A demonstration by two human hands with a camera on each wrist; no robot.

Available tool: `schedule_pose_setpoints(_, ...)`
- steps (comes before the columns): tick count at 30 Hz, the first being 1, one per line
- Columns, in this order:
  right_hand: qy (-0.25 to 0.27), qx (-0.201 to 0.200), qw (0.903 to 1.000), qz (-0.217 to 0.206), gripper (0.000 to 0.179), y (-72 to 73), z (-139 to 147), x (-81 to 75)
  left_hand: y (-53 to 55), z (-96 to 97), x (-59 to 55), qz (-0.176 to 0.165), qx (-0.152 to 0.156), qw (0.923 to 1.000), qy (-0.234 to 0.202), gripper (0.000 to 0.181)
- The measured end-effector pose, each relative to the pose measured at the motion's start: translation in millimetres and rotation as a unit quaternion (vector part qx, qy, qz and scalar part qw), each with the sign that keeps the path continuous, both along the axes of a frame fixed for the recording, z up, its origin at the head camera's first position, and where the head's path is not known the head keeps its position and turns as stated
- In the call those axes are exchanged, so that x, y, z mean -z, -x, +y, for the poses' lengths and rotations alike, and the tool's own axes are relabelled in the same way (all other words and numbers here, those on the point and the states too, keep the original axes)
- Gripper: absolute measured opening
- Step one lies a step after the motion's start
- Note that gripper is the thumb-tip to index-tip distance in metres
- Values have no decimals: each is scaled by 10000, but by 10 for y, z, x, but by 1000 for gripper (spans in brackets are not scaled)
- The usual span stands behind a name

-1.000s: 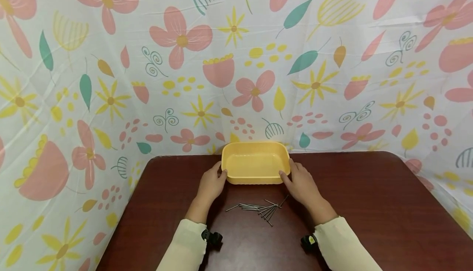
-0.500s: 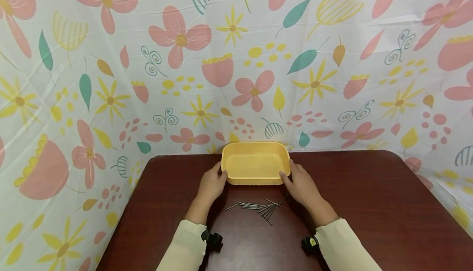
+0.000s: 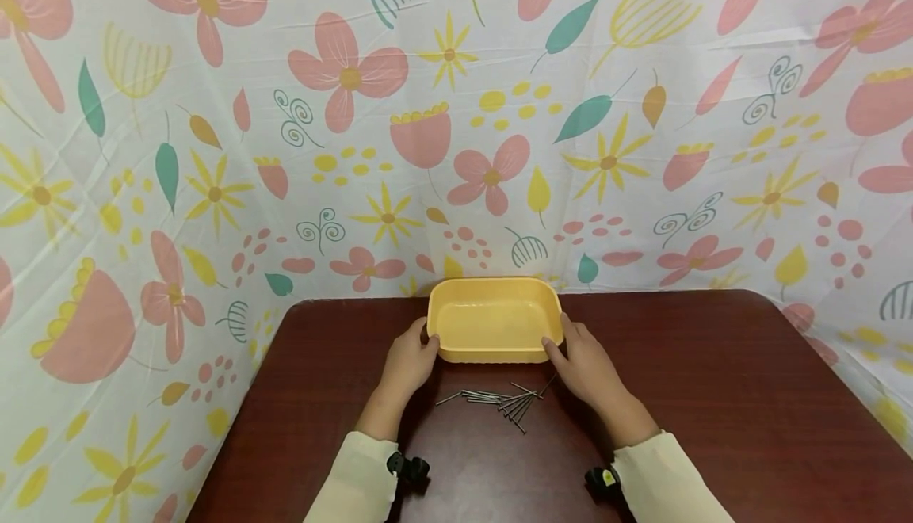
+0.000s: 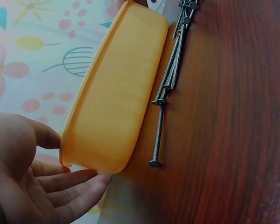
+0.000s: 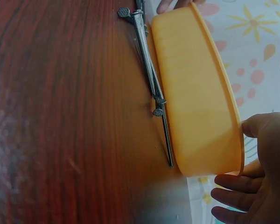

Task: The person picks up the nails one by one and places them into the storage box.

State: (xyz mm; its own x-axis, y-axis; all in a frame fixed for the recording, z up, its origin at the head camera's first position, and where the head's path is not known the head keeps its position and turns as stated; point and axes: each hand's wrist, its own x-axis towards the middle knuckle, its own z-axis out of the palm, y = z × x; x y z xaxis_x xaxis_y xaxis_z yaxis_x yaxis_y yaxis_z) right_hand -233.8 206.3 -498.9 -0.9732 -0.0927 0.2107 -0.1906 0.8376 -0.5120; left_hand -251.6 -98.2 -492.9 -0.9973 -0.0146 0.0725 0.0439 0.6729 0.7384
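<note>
Between my two hands is a shallow yellow plastic tray [image 3: 497, 355] with rounded corners and nothing in it. My left hand [image 3: 410, 361] holds its left end; in the left wrist view the thumb touches the rim and the fingers [image 4: 79, 193] lie around the end wall. At the right end my right hand [image 3: 586, 361] grips the same way, thumb at the rim and fingers [image 5: 238, 198] beside the end wall. Several steel nails [image 3: 483, 398] lie in a loose, crossed pile on the table just in front of the tray, touched by neither hand.
The dark reddish-brown wooden table [image 3: 713, 396] extends to both sides of the arms. A white flower-printed cloth [image 3: 492, 135] hangs right behind the table's back edge and along the left side.
Both hands have drawn the tray slightly toward me, so it stands a little nearer the nails. The nails have stayed where they were.
</note>
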Motion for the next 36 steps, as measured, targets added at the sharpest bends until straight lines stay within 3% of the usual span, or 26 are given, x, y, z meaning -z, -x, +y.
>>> schedule_pose_setpoints(9, 329, 2, 9993, -188, 77, -30, 44, 30, 14, -37, 15, -442, 71, 9982, -411, 61)
schedule_pose_setpoints(26, 396, -206, 9958, 798, 59, -166, 28, -117, 32, -65, 40, -609, 274, 9945, -808, 62)
schedule_pose_setpoints(36, 289, -489, 9950, 822, 53, -241, -42, -150, 39, -68, 41, -639, 322, 9937, -860, 61)
